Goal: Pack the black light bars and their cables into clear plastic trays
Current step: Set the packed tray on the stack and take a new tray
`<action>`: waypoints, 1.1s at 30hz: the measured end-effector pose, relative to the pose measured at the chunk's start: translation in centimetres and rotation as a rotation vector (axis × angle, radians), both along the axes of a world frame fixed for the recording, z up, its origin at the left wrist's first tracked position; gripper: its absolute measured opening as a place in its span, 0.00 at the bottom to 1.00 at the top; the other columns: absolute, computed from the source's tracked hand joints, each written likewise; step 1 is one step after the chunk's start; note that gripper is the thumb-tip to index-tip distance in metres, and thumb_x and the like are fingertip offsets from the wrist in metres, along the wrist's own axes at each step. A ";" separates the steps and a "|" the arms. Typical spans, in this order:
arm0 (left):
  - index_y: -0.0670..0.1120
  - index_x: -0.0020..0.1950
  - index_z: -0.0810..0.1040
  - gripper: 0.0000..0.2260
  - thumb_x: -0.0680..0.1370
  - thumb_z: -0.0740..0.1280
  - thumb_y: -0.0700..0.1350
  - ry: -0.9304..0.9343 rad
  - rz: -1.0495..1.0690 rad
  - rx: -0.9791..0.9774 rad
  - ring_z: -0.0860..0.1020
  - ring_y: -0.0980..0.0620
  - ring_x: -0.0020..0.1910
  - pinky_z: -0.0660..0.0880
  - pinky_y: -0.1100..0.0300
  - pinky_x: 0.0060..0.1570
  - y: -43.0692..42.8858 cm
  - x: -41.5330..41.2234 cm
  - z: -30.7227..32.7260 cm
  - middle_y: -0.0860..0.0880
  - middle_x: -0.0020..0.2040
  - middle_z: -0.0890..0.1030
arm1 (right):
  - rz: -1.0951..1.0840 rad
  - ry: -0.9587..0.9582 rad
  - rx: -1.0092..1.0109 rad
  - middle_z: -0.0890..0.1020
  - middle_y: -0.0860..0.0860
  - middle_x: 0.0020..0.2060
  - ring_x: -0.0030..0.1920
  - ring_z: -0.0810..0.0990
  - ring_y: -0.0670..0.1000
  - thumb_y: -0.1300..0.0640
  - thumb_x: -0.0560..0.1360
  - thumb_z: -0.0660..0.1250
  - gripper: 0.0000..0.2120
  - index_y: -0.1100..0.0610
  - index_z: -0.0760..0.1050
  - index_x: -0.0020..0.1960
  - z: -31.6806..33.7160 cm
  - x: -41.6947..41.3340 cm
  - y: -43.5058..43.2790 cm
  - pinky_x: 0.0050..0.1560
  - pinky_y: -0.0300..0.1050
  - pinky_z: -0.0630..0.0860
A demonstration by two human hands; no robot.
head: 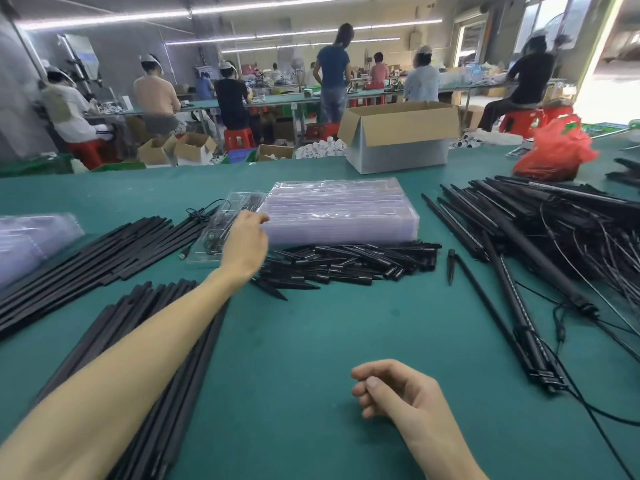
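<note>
Black light bars (540,220) and their thin cables (609,244) are heaped in a tangled pile to the right of the stack of clear plastic trays (339,209), which is set on the green table (311,341). Just left of the stack, a single clear tray (211,233) is seen, with black bars and a coiled cable held in it. The left hand (246,244) is stretched over that tray at the stack's left edge. Its fingers are bent downward, and whether anything is pinched cannot be told. The right hand (391,389) is held well in front of the stack, fingers loosely curled around nothing. Short black spikes (346,261) are piled against the stack's front. Long black rods (86,251) are laid left of the stack. Behind the stack an open cardboard box (398,133) is placed, with its contents hidden.
</note>
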State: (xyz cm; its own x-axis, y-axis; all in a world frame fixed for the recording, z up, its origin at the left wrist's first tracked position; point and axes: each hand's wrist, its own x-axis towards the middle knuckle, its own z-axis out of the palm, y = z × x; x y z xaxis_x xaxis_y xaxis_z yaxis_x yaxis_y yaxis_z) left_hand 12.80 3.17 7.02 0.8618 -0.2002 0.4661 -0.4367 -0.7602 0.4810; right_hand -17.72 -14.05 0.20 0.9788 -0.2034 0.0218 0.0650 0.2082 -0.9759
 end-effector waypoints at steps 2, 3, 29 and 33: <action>0.42 0.69 0.76 0.15 0.83 0.60 0.38 -0.044 -0.097 0.073 0.74 0.44 0.65 0.69 0.50 0.68 -2.9 -0.1 0.5 0.43 0.67 0.74 | 0.003 0.004 -0.001 0.84 0.60 0.36 0.36 0.80 0.51 0.73 0.79 0.62 0.11 0.66 0.82 0.48 0.1 0.0 -0.1 0.39 0.41 0.79; 0.42 0.70 0.75 0.15 0.84 0.60 0.40 -0.056 -0.134 0.102 0.73 0.44 0.66 0.69 0.50 0.68 -4.5 0.0 0.6 0.43 0.67 0.75 | 0.003 0.006 0.003 0.84 0.60 0.36 0.36 0.80 0.51 0.73 0.79 0.62 0.10 0.66 0.82 0.48 0.1 0.0 -0.1 0.38 0.41 0.79; 0.43 0.47 0.87 0.02 0.76 0.74 0.39 0.266 -0.283 0.276 0.81 0.55 0.37 0.80 0.56 0.47 -12.3 5.8 3.8 0.49 0.39 0.85 | -0.025 0.044 -0.129 0.84 0.57 0.35 0.36 0.81 0.51 0.71 0.79 0.63 0.13 0.60 0.83 0.44 0.0 0.1 0.4 0.39 0.43 0.78; 0.39 0.48 0.84 0.08 0.78 0.65 0.32 0.113 -0.310 0.428 0.83 0.46 0.45 0.80 0.50 0.51 -12.8 5.5 3.3 0.43 0.47 0.86 | -0.027 0.045 -0.154 0.84 0.56 0.35 0.35 0.81 0.49 0.70 0.79 0.63 0.13 0.58 0.84 0.43 0.0 -0.1 0.5 0.38 0.42 0.78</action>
State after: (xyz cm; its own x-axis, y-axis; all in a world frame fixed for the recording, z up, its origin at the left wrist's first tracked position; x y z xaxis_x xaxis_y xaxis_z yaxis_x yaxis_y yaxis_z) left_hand 18.26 -9.59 10.33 0.7723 -0.6046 0.1949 -0.6351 -0.7424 0.2133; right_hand -17.79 -13.53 0.19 0.9738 -0.2273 0.0113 0.0244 0.0550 -0.9982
